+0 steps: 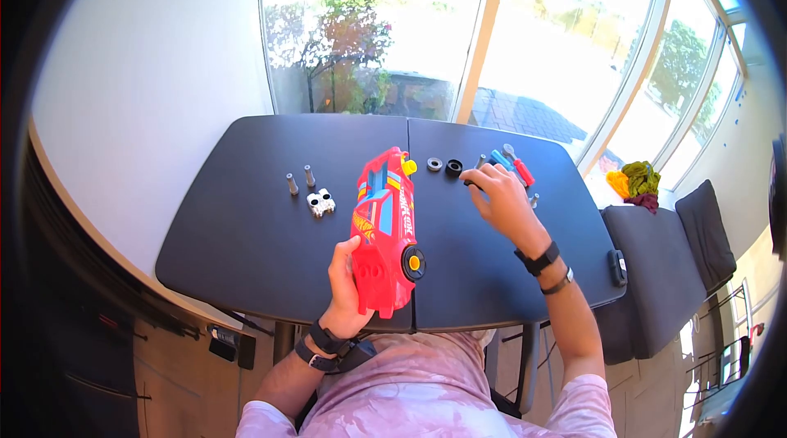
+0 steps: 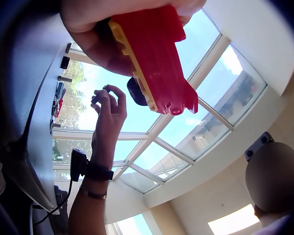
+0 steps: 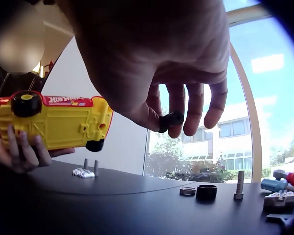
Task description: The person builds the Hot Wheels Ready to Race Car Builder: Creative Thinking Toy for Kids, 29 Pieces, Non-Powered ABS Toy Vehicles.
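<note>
My left hand [image 1: 343, 286] grips a red toy car [image 1: 382, 249] by its near end, tilted up over the table. A black wheel with a yellow hub [image 1: 415, 262] sits on its near right side; a bare yellow hub [image 1: 409, 166] sticks out at the far end. The yellow underside [image 3: 63, 125] shows in the right wrist view. My right hand [image 1: 506, 202] is raised to the right of the car, thumb and index finger pinching a small black round piece with a hole [image 3: 171, 121]. A grey ring [image 1: 434, 164] and a black ring [image 1: 453, 167] lie beyond this hand.
Two grey bolts [image 1: 293, 184] stand by a white engine-like block [image 1: 321, 203] on the left of the dark table [image 1: 221, 249]. Another bolt [image 3: 239, 186] stands near blue and red tools [image 1: 515, 163] at the right. Chairs [image 1: 656, 274] and a window [image 1: 361, 36] border the table.
</note>
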`<state>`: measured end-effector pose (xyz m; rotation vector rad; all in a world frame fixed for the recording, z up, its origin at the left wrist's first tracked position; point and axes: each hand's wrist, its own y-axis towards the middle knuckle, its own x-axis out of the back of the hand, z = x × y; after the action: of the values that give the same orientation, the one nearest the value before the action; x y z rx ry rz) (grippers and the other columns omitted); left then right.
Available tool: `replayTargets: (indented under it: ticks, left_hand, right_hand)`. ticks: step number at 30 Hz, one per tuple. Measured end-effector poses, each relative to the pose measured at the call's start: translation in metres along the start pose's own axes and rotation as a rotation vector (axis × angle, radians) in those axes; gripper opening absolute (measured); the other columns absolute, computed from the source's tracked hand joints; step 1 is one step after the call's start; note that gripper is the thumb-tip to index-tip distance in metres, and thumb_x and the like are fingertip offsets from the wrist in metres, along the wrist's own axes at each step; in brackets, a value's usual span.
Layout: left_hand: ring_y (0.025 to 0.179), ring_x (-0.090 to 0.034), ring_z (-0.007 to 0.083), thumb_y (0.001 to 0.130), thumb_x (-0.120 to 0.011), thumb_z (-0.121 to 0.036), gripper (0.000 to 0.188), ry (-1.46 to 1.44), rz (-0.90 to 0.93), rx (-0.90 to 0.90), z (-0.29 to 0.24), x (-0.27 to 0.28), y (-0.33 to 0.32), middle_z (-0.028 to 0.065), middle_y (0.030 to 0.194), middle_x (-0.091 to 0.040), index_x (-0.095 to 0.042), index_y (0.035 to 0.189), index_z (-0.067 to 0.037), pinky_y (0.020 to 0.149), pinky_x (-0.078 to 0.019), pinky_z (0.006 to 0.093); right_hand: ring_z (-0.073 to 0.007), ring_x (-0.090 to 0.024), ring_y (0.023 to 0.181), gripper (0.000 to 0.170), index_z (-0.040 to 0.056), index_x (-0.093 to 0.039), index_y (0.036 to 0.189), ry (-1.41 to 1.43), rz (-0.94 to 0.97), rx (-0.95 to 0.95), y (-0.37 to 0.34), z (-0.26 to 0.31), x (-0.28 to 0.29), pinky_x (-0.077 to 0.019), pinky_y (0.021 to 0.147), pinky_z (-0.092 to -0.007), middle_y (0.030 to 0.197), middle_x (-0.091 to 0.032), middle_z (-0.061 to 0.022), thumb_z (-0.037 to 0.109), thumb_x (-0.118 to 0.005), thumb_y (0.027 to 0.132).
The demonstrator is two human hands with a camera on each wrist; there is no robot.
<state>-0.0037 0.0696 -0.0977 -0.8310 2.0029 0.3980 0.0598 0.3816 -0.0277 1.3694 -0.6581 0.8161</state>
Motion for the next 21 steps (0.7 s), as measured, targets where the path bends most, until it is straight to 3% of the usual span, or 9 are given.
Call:
replayTargets:
  ticks: [2,5,6,9,10,13,17,21]
  left_hand:
    - [0.12,-0.076,0.0266,0.104,-0.065,-0.053,0.072,0.006,-0.011,0.005,0.001,0.001,0.0,0.0154,0.137,-0.073,-0.053,0.153,-0.001,0.1,-0.0631,0.0442]
    - [0.119,-0.076,0.0265,0.104,-0.064,-0.054,0.073,0.017,-0.01,-0.016,0.003,0.001,0.001,0.0155,0.137,-0.073,-0.053,0.153,-0.001,0.099,-0.0635,0.044]
    - [0.119,-0.077,0.0266,0.104,-0.064,-0.054,0.073,0.014,-0.009,-0.014,0.004,0.001,0.001,0.0156,0.136,-0.073,-0.053,0.153,-0.001,0.099,-0.0638,0.0438]
    - [0.117,-0.077,0.027,0.104,-0.064,-0.053,0.073,0.003,0.005,0.0,0.004,0.002,0.0,0.016,0.136,-0.073,-0.053,0.153,-0.001,0.098,-0.0643,0.0437]
    - [0.117,-0.078,0.0272,0.105,-0.064,-0.053,0.072,-0.005,0.012,0.006,0.004,0.006,0.001,0.0162,0.136,-0.074,-0.053,0.153,-0.001,0.098,-0.0645,0.0439]
    - [0.116,-0.078,0.0275,0.104,-0.064,-0.054,0.073,0.001,0.009,0.008,0.004,0.006,0.0,0.0166,0.136,-0.074,-0.053,0.153,0.0,0.098,-0.0651,0.0447]
    - [0.116,-0.078,0.0275,0.104,-0.064,-0.054,0.073,-0.006,0.033,0.009,0.003,0.008,0.001,0.017,0.135,-0.074,-0.054,0.152,0.0,0.097,-0.0657,0.0459]
    - [0.117,-0.078,0.0277,0.104,-0.064,-0.054,0.074,-0.017,0.046,0.008,0.002,0.003,0.0,0.0175,0.135,-0.074,-0.054,0.152,0.001,0.097,-0.0659,0.0457]
  right_hand:
    - [-0.0262,-0.076,0.098,0.016,0.0044,-0.075,0.116,0.276,-0.023,-0.112,-0.006,0.033,0.022,-0.0603,0.086,-0.0412,0.097,-0.077,-0.0092,0.005,-0.075,0.1]
    - [-0.0177,-0.079,0.099,0.016,0.002,-0.074,0.114,0.652,-0.041,-0.204,-0.029,0.071,0.037,-0.0625,0.078,-0.036,0.093,-0.077,-0.0086,0.005,-0.08,0.099]
    - [-0.013,-0.078,0.103,0.017,-0.0005,-0.075,0.113,0.768,-0.019,-0.216,-0.035,0.085,0.045,-0.0652,0.082,-0.0308,0.1,-0.077,-0.0095,0.001,-0.083,0.097]
    - [-0.0156,-0.079,0.099,0.021,-0.0027,-0.075,0.111,0.963,-0.099,-0.082,-0.048,0.112,0.045,-0.0678,0.087,-0.0304,0.109,-0.078,-0.012,-0.005,-0.086,0.094]
    - [-0.0182,-0.08,0.096,0.022,-0.0035,-0.076,0.109,0.989,-0.108,-0.095,-0.052,0.119,0.043,-0.0692,0.09,-0.0311,0.116,-0.077,-0.0146,-0.009,-0.087,0.091]
    - [-0.0171,-0.079,0.097,0.019,-0.0035,-0.075,0.106,0.9,-0.146,-0.028,-0.059,0.13,0.027,-0.0697,0.088,-0.0313,0.116,-0.077,-0.0143,-0.008,-0.087,0.091]
    - [-0.0228,-0.083,0.098,0.02,-0.0014,-0.076,0.103,0.778,-0.238,-0.034,-0.065,0.136,0.015,-0.0677,0.085,-0.0357,0.11,-0.081,-0.0139,-0.004,-0.091,0.089]
    - [-0.0279,-0.082,0.098,0.027,0.0007,-0.079,0.112,0.582,-0.279,0.016,-0.064,0.147,0.019,-0.0666,0.087,-0.0378,0.111,-0.082,-0.0134,0.001,-0.092,0.089]
